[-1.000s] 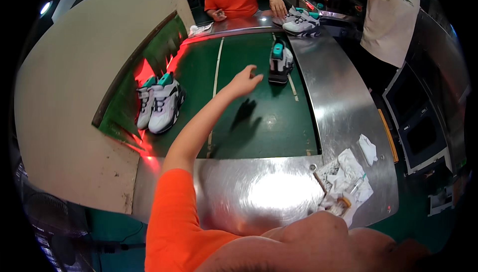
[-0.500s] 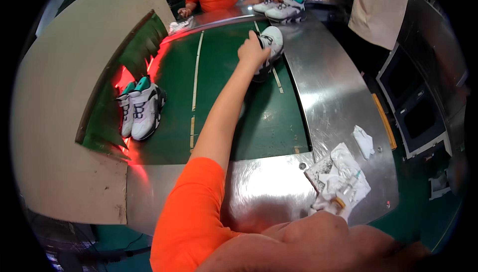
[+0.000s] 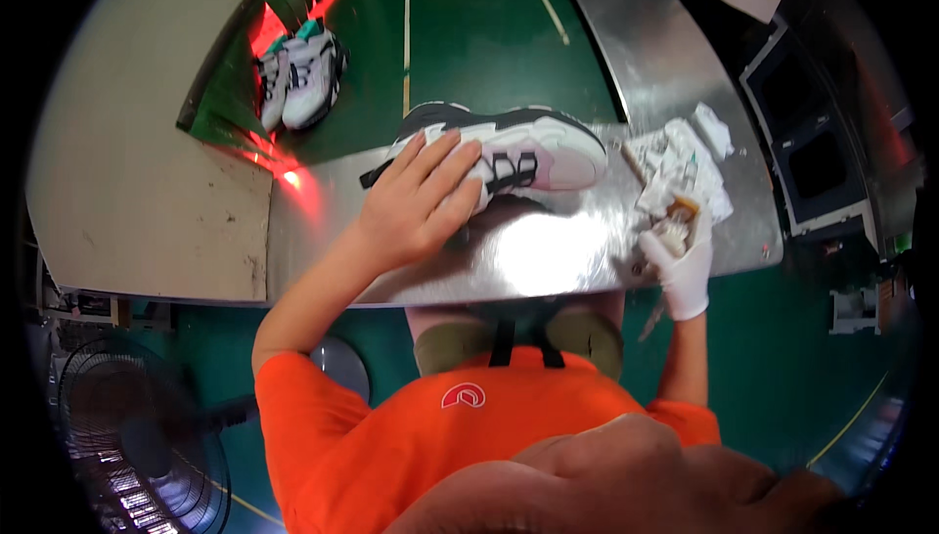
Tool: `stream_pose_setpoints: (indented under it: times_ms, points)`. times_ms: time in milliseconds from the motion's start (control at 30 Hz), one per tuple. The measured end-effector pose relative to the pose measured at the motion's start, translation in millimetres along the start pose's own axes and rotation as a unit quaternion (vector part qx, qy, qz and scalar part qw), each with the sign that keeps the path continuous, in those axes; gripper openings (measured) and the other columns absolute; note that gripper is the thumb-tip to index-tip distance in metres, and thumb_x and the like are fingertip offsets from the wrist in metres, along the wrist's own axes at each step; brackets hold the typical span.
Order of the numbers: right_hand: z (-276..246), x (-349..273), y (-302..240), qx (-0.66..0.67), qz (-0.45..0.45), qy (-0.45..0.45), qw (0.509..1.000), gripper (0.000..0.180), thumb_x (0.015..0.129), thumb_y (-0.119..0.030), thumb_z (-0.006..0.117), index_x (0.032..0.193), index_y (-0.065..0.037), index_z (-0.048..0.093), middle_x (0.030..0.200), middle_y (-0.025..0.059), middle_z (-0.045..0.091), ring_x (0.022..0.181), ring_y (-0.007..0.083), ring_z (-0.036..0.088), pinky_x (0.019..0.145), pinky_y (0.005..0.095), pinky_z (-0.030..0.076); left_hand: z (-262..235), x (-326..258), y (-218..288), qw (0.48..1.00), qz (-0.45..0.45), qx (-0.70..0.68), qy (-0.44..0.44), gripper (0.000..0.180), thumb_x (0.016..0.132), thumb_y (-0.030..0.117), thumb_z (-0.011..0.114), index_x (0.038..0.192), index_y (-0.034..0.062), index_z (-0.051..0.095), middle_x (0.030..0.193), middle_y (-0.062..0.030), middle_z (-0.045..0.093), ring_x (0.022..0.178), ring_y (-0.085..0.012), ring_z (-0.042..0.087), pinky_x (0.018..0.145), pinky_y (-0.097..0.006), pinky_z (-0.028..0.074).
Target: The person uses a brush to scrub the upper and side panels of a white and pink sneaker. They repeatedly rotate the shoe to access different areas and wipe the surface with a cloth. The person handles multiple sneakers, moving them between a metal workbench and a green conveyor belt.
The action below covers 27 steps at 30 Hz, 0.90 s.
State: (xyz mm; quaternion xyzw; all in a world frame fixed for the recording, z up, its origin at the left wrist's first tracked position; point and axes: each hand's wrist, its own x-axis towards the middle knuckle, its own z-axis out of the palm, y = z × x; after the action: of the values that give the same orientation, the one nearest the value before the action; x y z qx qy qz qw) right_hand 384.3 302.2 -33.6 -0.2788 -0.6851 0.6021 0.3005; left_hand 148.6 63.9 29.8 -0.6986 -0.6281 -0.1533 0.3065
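Sitting on its side-ish at the near edge of the steel bench is a white sneaker with a black sole and black lace straps, toe pointing right and a pinkish tint on the toe. It lies right where the shiny metal meets the green conveyor belt.

Left hand is bare and spread flat over the heel half of the shoe, fingers fanned out and pressing down on the upper, not really curled around it, more of an open-palm hold.

Right hand is in a white glove, off to the right of the shoe and apart from it, closed around what looks like a small brush or glue pot. Hard to say which, it's tiny and blurry there. It's sitting at the near edge of a pile of crumpled white rags.

Farther out, on the far left of the belt, another pair of white sneakers with teal trim sits by the red glow. A floor fan is down at the near left.
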Motion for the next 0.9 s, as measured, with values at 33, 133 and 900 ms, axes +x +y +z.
stream_pose_setpoints:
  times_ms: [33,133,900]
  points:
    - [-4.6,-1.7,-4.7,-0.026,0.023,-0.022,0.999,0.054,0.07,-0.004,0.074,0.118,-0.004,0.05,0.096,0.0047,0.056,0.078,0.01,0.056,0.064,0.024,0.048,-12.8,-11.2,16.0,1.0,0.004,-0.012,0.002,0.028,0.08,0.009,0.063,0.104,0.0053,0.051,0.119,-0.0198,0.061,0.106,-0.0396,0.062,0.091,-0.052,0.049]
    - [-12.4,-10.5,-17.4,-0.07,0.094,-0.078,0.99,0.047,0.071,-0.007,0.074,0.115,-0.004,0.055,0.088,0.0027,0.06,0.072,0.0079,0.056,0.061,0.0226,0.047,-19.3,-43.7,51.4,1.0,0.01,-0.007,-0.013,0.028,0.079,0.01,0.066,0.102,0.0076,0.051,0.122,-0.0171,0.06,0.11,-0.0387,0.061,0.093,-0.052,0.048]
    - [-7.3,-20.1,-51.7,0.279,0.105,-0.342,0.891,0.087,0.06,-0.057,0.077,0.108,0.011,0.051,0.073,0.0175,0.061,0.051,0.0192,0.059,0.039,0.023,0.041,-11.3,-59.3,69.9,0.997,-0.036,-0.069,-0.03,0.029,0.076,0.012,0.071,0.1,0.0132,0.055,0.13,-0.0121,0.054,0.12,-0.0355,0.054,0.099,-0.052,0.045]
